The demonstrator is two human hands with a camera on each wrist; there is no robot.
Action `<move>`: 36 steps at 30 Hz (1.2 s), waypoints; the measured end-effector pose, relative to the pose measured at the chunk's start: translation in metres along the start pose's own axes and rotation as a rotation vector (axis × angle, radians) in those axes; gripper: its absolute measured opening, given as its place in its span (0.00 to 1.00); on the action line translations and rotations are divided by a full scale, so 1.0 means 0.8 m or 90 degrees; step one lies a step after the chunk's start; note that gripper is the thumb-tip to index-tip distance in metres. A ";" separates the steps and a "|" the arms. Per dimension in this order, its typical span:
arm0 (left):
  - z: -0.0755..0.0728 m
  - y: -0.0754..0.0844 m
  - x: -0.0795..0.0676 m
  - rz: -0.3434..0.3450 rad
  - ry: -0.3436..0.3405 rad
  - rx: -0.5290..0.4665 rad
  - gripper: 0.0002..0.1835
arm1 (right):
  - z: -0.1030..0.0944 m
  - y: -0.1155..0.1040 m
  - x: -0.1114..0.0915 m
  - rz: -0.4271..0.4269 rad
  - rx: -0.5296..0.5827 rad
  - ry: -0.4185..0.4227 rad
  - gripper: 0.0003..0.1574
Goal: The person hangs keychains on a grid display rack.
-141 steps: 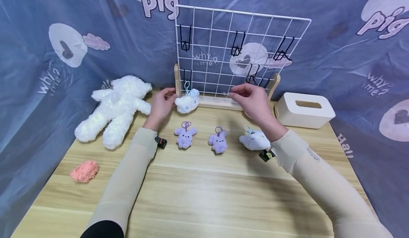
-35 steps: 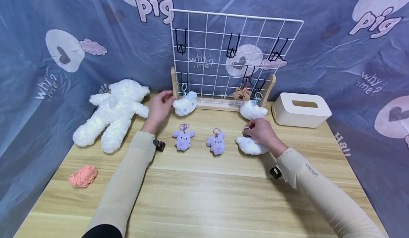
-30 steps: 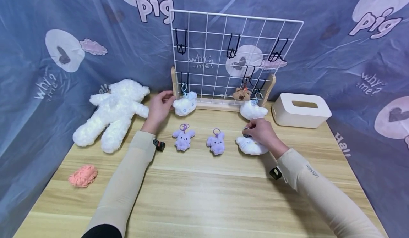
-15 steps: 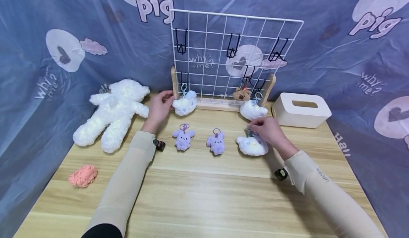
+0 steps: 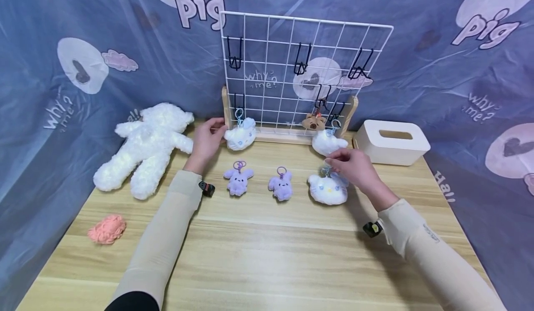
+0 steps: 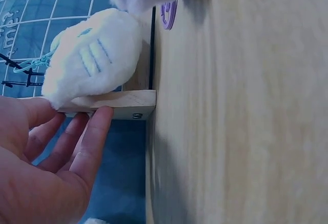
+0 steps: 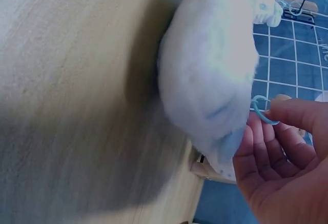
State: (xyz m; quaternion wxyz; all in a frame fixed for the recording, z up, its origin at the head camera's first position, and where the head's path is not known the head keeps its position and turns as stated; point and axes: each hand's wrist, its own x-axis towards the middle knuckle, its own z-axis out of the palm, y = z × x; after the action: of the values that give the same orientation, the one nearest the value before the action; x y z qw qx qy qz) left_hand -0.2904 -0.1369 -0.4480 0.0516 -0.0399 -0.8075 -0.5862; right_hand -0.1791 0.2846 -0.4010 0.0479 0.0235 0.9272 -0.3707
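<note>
In the head view my right hand (image 5: 354, 167) pinches the light blue ring (image 7: 262, 112) of a white cat plush keychain (image 5: 328, 190). The cat hangs below it, face toward me, close over the table. My left hand (image 5: 206, 144) is at the left wooden upright (image 6: 138, 99) of the white grid rack (image 5: 288, 60), fingertips touching its outer side. Beside those fingers another white cat keychain (image 5: 240, 135) hangs on a black hook. A white plush (image 5: 327, 142) and a brown bear keychain (image 5: 314, 122) hang at the rack's lower right.
Two purple rabbit keychains (image 5: 238, 182) (image 5: 281, 187) lie on the table in front of the rack. Left are a large white plush toy (image 5: 146, 146) and a pink yarn-like bundle (image 5: 107, 230). A cream tissue box (image 5: 392, 149) stands right. Black hooks (image 5: 301, 60) are spread over the grid.
My right hand has left the rack, where a white plush and the bear now show. It has pinched the cat keychain's ring and raised it, turning the cat's face forward. The left hand stays.
</note>
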 end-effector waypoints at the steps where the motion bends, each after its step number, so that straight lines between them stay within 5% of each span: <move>1: 0.000 0.000 0.000 0.000 0.000 0.001 0.20 | -0.002 0.000 -0.001 -0.005 0.003 0.002 0.17; 36: 0.002 0.000 -0.001 0.002 0.009 0.000 0.20 | -0.047 -0.016 -0.024 -0.031 0.060 0.096 0.17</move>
State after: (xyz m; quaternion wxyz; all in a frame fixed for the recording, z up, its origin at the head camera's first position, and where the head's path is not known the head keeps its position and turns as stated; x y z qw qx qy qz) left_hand -0.2895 -0.1349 -0.4484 0.0585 -0.0369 -0.8069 -0.5867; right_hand -0.1636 0.3011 -0.3631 -0.0323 0.0312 0.9100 -0.4121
